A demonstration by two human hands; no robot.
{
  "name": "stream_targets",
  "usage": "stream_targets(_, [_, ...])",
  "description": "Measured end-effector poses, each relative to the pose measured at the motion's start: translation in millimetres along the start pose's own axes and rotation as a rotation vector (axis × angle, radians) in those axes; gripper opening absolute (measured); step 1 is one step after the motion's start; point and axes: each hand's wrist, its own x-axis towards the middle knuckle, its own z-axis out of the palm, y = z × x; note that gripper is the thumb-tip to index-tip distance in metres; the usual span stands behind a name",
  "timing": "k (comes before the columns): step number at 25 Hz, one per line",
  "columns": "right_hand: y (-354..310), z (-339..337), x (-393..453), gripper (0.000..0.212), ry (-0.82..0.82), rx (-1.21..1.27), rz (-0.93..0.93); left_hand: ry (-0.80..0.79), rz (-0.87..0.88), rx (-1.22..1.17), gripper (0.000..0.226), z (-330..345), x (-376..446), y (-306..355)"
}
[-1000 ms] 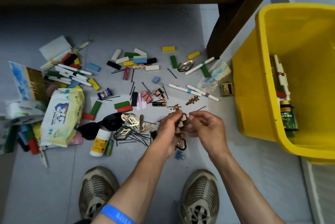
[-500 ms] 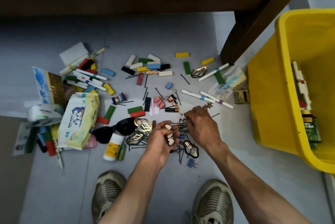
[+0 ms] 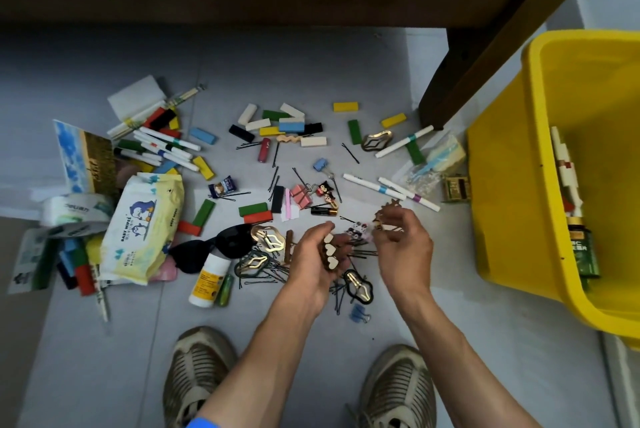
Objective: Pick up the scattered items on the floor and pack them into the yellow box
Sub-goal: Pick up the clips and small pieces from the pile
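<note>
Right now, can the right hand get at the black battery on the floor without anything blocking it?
Probably yes. The battery lies exposed just beyond the right hand, nothing on top, but that hand already pinches a small clip, so its fingers aren't free.

I am viewing both bare forearms reaching forward and down from the bottom edge, converging toward the centre. My left hand (image 3: 317,263) is cupping, palm turned up and inward, fingers curled around a small cluster of pieces lying against the palm. My right hand (image 3: 403,242) is hovering just beside it, slightly higher, wrist bent, thumb and fingertips pinching something small at the upper left of the hand. The two hands are sitting close together, not touching.
</note>
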Motion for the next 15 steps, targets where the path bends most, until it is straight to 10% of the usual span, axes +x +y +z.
stream_targets(4, [-8.0,-2.4,-11.8,0.021,-0.225,0.201,-0.016,-0.112,-0.033,-0.039,0.028,15.3,3.6,-2.9])
stream_targets(10, [17.6,-12.8,50.7,0.035,-0.268,-0.889,-0.365,0.044,-0.016,-0.02,0.022,0.6,6.1,5.9])
stream_targets(15, [38.3,-8.2,43.4,0.022,-0.172,-0.958,-0.245,0.053,-0.009,-0.068,0.032,-12.1,3.0,11.8])
